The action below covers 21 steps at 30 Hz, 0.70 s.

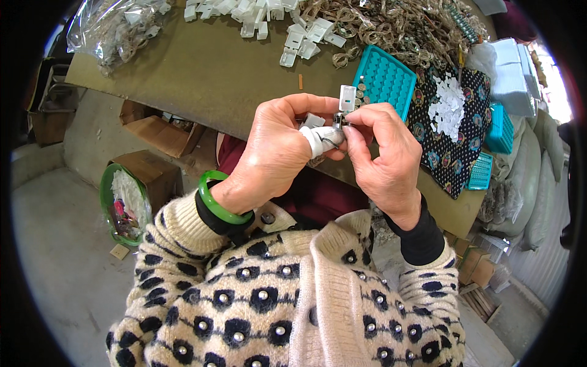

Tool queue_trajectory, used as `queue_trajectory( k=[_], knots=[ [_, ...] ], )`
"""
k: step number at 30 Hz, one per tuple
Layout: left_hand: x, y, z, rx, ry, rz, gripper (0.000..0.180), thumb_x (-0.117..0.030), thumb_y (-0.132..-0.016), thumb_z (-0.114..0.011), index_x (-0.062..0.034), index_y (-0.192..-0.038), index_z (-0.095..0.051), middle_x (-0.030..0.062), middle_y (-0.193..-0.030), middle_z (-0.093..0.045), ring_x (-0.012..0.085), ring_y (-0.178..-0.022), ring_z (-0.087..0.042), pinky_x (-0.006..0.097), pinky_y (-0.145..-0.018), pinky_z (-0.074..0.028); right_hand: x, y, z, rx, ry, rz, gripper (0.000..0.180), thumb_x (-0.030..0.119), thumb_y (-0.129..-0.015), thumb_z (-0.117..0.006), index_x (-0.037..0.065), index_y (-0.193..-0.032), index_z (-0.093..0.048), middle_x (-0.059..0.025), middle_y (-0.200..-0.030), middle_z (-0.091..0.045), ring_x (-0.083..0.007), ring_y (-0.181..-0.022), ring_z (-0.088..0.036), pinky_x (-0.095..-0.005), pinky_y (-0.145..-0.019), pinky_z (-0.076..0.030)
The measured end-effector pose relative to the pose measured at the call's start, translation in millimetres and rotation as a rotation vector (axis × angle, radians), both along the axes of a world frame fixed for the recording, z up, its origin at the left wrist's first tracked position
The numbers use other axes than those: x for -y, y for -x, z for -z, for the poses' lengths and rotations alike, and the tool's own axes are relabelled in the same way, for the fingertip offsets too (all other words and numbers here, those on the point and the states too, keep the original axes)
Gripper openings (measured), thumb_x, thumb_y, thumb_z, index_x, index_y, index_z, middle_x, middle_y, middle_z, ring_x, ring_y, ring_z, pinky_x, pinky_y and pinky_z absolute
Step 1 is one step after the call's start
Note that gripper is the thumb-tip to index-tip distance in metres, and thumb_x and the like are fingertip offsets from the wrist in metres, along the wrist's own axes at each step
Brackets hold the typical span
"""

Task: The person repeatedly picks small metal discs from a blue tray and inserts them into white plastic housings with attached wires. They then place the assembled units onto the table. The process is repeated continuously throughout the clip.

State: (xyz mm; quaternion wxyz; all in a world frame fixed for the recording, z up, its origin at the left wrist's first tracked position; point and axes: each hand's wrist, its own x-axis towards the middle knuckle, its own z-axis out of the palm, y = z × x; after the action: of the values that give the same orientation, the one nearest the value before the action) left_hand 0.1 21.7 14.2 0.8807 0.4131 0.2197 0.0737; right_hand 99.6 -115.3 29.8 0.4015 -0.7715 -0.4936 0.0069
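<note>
A green basin [107,202] sits on the floor left of the bench [202,79]. Left hand [275,153], thumb bandaged white, fingers curled together, meets the right hand [382,156] above the bench's near edge. Right fingertips pinch a small white clip [347,99] upright. A teal tray [385,79] lies just behind; white clips [287,30] are heaped at the far edge.

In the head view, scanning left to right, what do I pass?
Green basin on the floor → brown cardboard box → green bangle → left hand → small white clip → right hand → dark floral cloth → small teal basket.
</note>
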Motion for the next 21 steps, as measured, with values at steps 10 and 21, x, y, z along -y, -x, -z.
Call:
queue_trajectory(
  k=[10, 21],
  knots=[
    [9, -5, 3, -0.027, -0.133, 0.049, 0.027, 0.003, -0.084, -0.069, 0.0082, -0.111, -0.063, 0.0118, -0.096, -0.067, 0.0155, -0.078, -0.067, 0.028, -0.068, -0.059, 1, -12, -7, 0.357, 0.152, -0.137, 0.022, -0.008, -0.073, -0.067, -0.001, -0.09, -0.056, -0.0128, -0.081, -0.057, -0.0293, -0.067, -0.06, -0.0372, -0.057, -0.05],
    [5, -15, 5, -0.11, -0.081, 0.042, 0.03, 0.003, -0.083, -0.068, 0.009, -0.112, -0.062, 0.0125, -0.096, -0.067, 0.0177, -0.078, -0.068, 0.028, -0.068, -0.059, 2, -31, -2, 0.414, 0.016, -0.213, 0.025, -0.008, -0.068, -0.067, 0.001, -0.088, -0.055, -0.0107, -0.078, -0.058, -0.0279, -0.064, -0.06, -0.0362, -0.055, -0.049]
  ],
)
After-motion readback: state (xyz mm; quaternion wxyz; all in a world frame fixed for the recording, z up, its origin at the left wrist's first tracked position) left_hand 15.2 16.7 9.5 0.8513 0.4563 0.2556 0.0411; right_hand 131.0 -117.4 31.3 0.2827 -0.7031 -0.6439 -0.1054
